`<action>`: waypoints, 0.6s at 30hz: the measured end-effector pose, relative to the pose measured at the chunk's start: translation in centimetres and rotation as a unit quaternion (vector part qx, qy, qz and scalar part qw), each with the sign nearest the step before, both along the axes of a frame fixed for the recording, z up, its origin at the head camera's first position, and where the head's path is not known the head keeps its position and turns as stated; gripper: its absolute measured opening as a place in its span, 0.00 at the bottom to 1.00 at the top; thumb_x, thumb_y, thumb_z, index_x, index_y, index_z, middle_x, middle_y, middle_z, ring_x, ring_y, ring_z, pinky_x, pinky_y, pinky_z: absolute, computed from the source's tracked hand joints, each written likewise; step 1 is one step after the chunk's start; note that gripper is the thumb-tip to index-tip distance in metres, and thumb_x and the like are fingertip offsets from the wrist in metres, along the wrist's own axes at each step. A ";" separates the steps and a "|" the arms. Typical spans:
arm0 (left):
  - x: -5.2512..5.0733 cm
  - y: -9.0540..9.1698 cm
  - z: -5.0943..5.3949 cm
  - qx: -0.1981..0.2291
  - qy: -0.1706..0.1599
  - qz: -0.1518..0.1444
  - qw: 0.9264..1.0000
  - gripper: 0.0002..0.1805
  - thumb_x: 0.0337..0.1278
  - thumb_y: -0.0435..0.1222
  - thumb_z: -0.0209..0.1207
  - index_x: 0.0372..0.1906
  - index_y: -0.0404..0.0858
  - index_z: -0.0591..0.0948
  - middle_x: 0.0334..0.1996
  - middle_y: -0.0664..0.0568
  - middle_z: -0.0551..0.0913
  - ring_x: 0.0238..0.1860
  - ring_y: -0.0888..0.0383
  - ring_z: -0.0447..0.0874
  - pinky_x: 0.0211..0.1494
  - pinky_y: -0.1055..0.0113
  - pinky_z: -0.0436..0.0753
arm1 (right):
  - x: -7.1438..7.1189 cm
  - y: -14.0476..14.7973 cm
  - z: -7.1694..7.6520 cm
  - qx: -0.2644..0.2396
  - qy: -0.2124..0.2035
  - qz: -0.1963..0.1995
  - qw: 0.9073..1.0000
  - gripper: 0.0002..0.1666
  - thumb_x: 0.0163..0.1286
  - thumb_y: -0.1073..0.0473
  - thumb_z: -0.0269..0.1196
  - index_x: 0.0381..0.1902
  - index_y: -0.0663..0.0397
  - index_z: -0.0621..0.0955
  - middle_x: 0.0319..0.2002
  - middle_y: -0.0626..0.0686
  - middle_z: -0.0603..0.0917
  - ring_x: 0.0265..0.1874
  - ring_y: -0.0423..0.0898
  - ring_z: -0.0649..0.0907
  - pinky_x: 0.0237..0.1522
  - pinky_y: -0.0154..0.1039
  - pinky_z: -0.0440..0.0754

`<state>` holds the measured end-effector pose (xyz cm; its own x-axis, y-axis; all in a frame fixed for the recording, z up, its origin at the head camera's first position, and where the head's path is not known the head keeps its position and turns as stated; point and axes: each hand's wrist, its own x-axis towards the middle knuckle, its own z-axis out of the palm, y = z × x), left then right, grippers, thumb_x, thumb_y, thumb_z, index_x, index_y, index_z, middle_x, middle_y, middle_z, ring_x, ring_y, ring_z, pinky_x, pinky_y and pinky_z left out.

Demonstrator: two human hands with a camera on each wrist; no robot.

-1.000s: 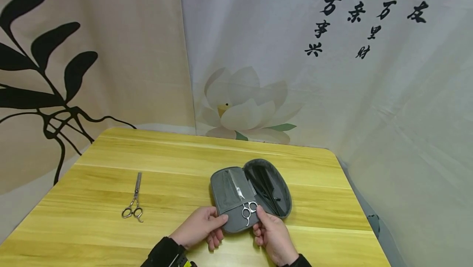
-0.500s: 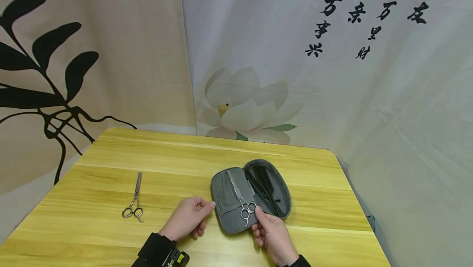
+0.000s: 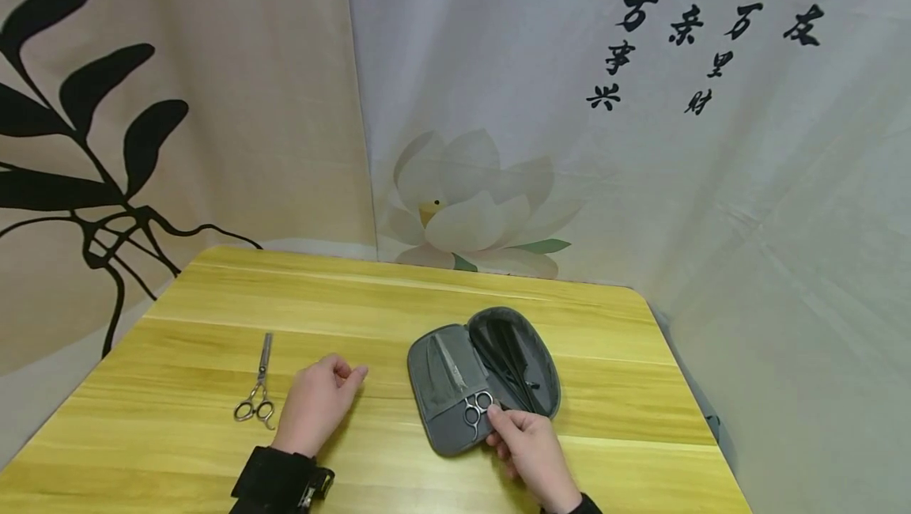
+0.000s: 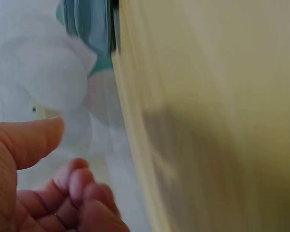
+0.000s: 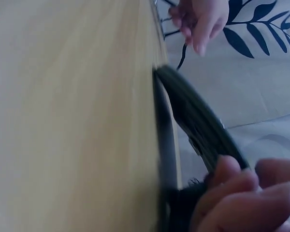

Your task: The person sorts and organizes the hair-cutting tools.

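A grey zip case (image 3: 448,436) lies open like a book on the table. In its left half, scissors (image 3: 472,414) sit in a pocket, their finger rings sticking out. The right half holds dark items that I cannot make out. My right hand (image 3: 530,451) pinches the near right edge of the left flap, thumb on top by the rings; the right wrist view shows this flap (image 5: 203,121) tilted up from the table. Apart from the case, my left hand (image 3: 320,403) hovers with loosely bent fingers and holds nothing. Just left of it lie thinning scissors (image 3: 262,387), rings toward me.
The wooden table (image 3: 356,300) has rounded far corners. Behind it hangs a printed cloth (image 3: 605,205) with a lotus and black characters; dark leaves are printed on the left cloth (image 3: 249,103).
My left hand has let go of the case and moved left toward the thinning scissors. My right hand stays at the flap's edge, and the flap has shifted slightly.
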<state>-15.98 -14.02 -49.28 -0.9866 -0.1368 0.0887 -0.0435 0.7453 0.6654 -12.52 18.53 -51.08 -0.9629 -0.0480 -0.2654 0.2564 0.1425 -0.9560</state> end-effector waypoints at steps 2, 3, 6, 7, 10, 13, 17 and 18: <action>0.1 -0.9 0.2 -0.026 0.005 0.013 1.000 0.18 0.73 0.47 0.67 0.39 0.34 0.84 0.26 0.49 0.83 0.25 0.57 0.76 0.29 0.64 0.75 | 0.0 0.2 0.3 0.034 0.012 0.005 0.999 0.31 0.78 0.42 0.66 0.33 0.69 0.86 0.19 0.47 0.79 0.12 0.37 0.69 0.13 0.29 0.67; 0.2 -1.3 0.3 -0.036 0.006 0.018 0.999 0.18 0.73 0.46 0.67 0.40 0.32 0.85 0.28 0.46 0.84 0.25 0.56 0.77 0.29 0.63 0.76 | 0.0 0.3 0.5 0.049 0.018 0.006 0.999 0.31 0.78 0.42 0.67 0.31 0.68 0.86 0.19 0.47 0.79 0.11 0.36 0.68 0.13 0.29 0.67; 0.4 -2.2 0.6 -0.074 0.022 0.036 0.996 0.21 0.70 0.46 0.69 0.42 0.28 0.85 0.33 0.37 0.86 0.29 0.48 0.82 0.29 0.56 0.81 | 0.1 0.5 0.8 0.105 0.051 0.006 0.993 0.32 0.76 0.41 0.68 0.24 0.65 0.86 0.17 0.49 0.80 0.12 0.36 0.70 0.15 0.29 0.68; 0.4 -2.4 0.6 -0.092 0.030 0.042 0.994 0.22 0.69 0.46 0.70 0.43 0.26 0.85 0.36 0.34 0.86 0.31 0.43 0.84 0.32 0.52 0.84 | 0.1 0.6 0.9 0.124 0.064 0.004 0.990 0.32 0.75 0.41 0.68 0.22 0.63 0.85 0.16 0.49 0.81 0.13 0.37 0.72 0.16 0.30 0.70; 0.4 -3.1 0.5 -0.147 0.046 0.063 0.986 0.27 0.66 0.46 0.72 0.47 0.22 0.85 0.42 0.25 0.87 0.40 0.30 0.86 0.44 0.39 0.86 | 0.1 0.7 1.1 0.181 0.099 -0.009 0.979 0.32 0.74 0.41 0.70 0.17 0.58 0.84 0.14 0.49 0.81 0.14 0.38 0.75 0.20 0.31 0.73; 0.2 -3.9 0.4 -0.164 0.011 0.075 0.984 0.32 0.68 0.48 0.70 0.54 0.19 0.81 0.47 0.20 0.85 0.45 0.23 0.84 0.48 0.31 0.84 | 0.1 0.8 1.4 0.208 0.111 -0.018 0.972 0.32 0.73 0.40 0.70 0.16 0.56 0.84 0.12 0.46 0.79 0.12 0.38 0.74 0.20 0.32 0.73; 0.0 -4.8 0.5 -0.135 -0.090 0.087 0.983 0.39 0.72 0.53 0.65 0.59 0.17 0.74 0.51 0.15 0.80 0.45 0.18 0.81 0.38 0.28 0.83 | 0.1 0.8 1.6 0.215 0.113 -0.018 0.970 0.32 0.73 0.39 0.70 0.16 0.55 0.84 0.11 0.43 0.76 0.11 0.38 0.72 0.18 0.32 0.71; -0.1 -4.9 0.5 -0.129 -0.109 0.088 0.982 0.40 0.73 0.54 0.64 0.60 0.16 0.73 0.50 0.15 0.80 0.44 0.18 0.81 0.36 0.28 0.83 | 0.1 0.8 1.7 0.215 0.117 -0.019 0.969 0.31 0.73 0.40 0.70 0.16 0.54 0.83 0.11 0.42 0.76 0.11 0.37 0.72 0.18 0.32 0.71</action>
<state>-16.05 -18.94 -48.77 -0.9490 -0.3078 -0.0676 -0.3072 0.8558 0.4161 -12.37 19.38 -49.42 -0.9981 0.0556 -0.0275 0.0531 0.5361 -0.8425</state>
